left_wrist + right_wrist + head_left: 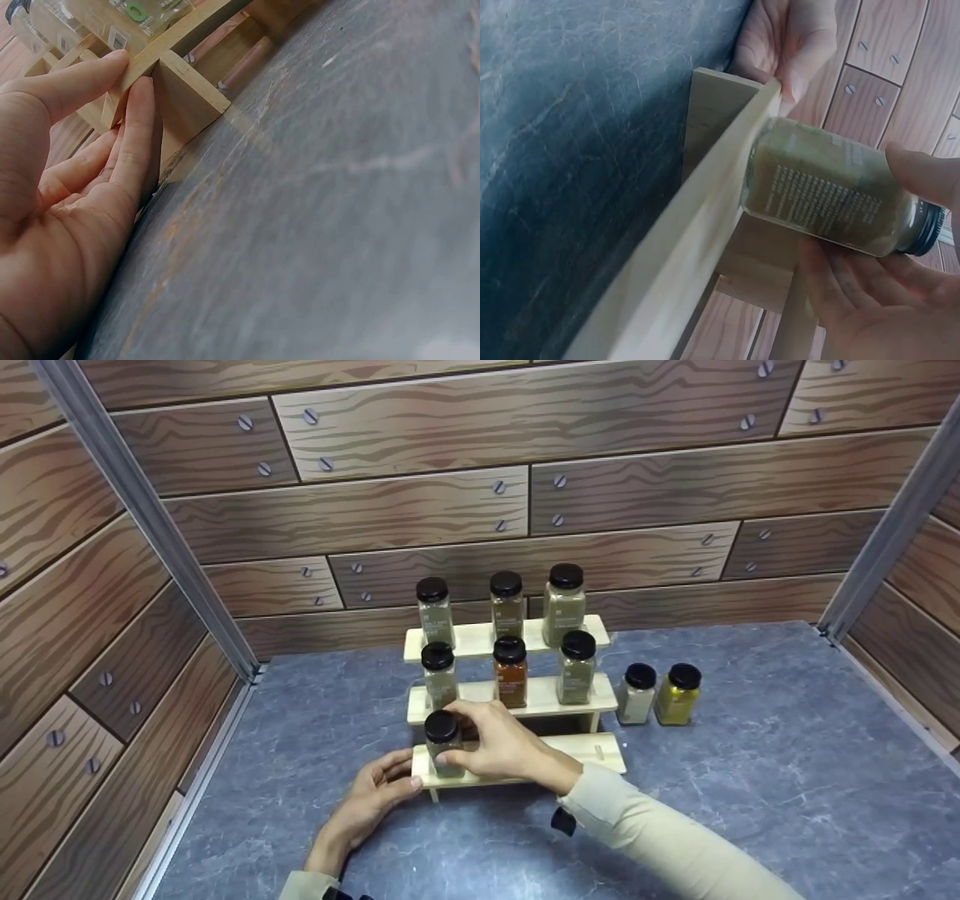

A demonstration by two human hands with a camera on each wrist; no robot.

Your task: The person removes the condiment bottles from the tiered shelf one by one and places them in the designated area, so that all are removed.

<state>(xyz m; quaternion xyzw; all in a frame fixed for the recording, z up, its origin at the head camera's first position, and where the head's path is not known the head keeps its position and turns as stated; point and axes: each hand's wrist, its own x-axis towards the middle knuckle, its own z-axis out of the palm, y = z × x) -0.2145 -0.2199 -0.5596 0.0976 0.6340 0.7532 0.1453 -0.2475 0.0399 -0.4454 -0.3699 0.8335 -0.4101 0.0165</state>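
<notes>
Our right hand [501, 741] grasps a jar [440, 741] on the bottom shelf [576, 747], whose left end our left hand [369, 795] pinches.

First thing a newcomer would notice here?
Probably the three-tier wooden rack mid-table, with three black-capped jars on each of its upper two tiers, the orange-red jar central on the middle one. Next, the right-hand grip around a jar at the bottom tier's left end, the left-hand grip pinching that corner. Then the bright yellow jar, on the table right of the rack.
</notes>
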